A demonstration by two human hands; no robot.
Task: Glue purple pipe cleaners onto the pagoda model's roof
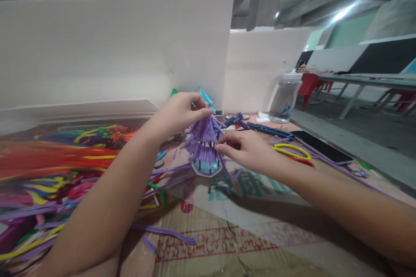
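A purple tiered model [199, 152], shaped like a small pagoda, stands upright on the surface [191, 266]. The left hand [185, 108] reaches over its peak, thumb and forefinger pinching the very top. The right hand [247, 146] is at the model's right side, its fingertips against the purple strips of the lower roof; whether they pinch a strip or merely touch is hard to tell at this size.

Directly behind the model rises a turquoise roof piece [204, 94]. To the model's left lies a blurred heap of coloured fuzzy stems [61, 160], and nearer the viewer than the model, a loose purple stem [165, 230]. To its right, beyond the right hand, are yellow loops [297, 150], a dark phone [320, 146] and, farther back, a clear bottle [283, 101] with a white lid.
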